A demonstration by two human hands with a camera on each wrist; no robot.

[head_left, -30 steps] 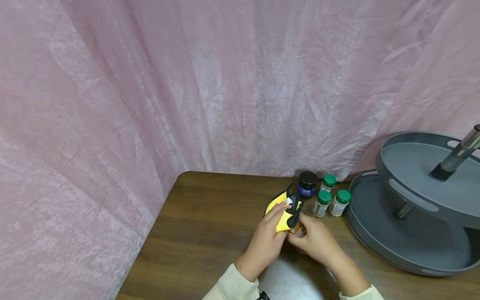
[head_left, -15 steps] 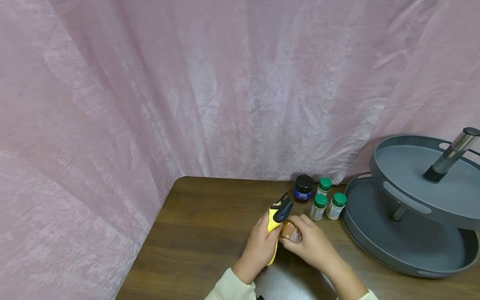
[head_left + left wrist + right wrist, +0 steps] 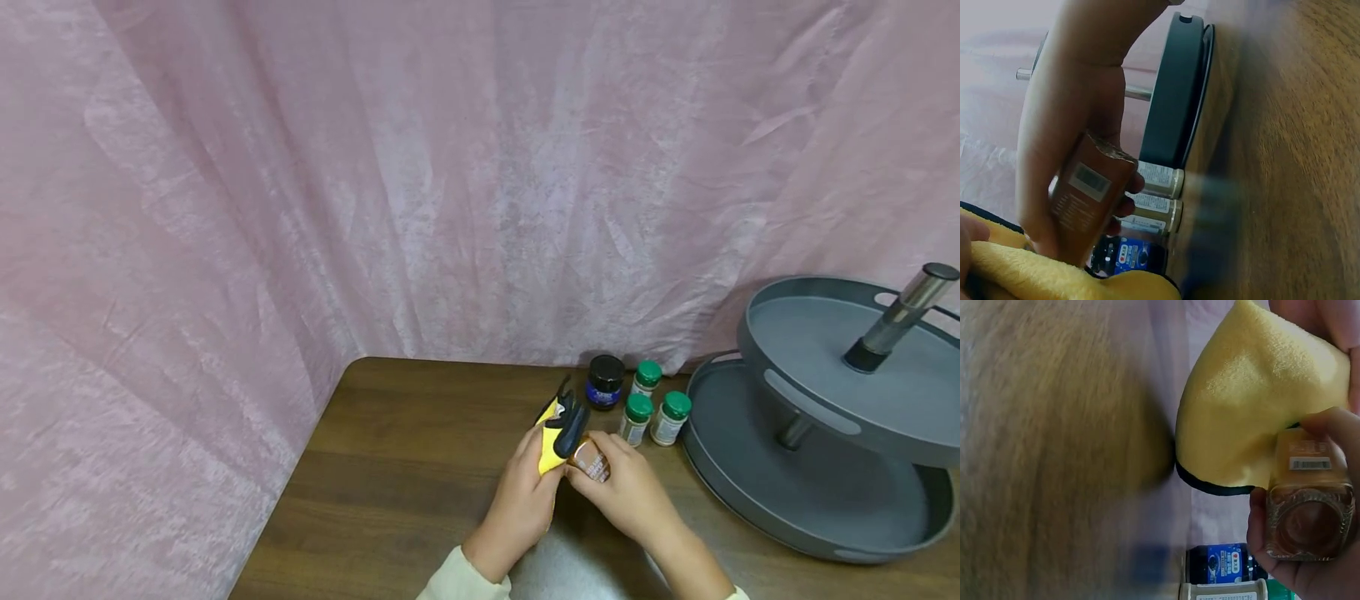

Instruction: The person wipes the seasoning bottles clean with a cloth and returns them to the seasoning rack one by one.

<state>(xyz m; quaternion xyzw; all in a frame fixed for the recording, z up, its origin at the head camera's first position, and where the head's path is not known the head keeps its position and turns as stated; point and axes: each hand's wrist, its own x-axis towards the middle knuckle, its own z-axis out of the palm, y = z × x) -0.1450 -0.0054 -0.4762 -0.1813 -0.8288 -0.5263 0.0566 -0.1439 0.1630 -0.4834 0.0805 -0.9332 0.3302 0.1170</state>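
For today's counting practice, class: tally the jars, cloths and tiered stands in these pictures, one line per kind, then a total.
Green-capped jars: 3
Black-lidded jar with blue label: 1
Square-based glass jar, in the right hand: 1
Yellow cloth: 1
Two-tier grey stand: 1
Total: 7

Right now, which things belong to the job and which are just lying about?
In the job:
yellow-black cloth, in left hand
brown bottle, in right hand

Lying about, apparently:
blue-labelled dark jar
three green-capped jars
grey two-tier tray
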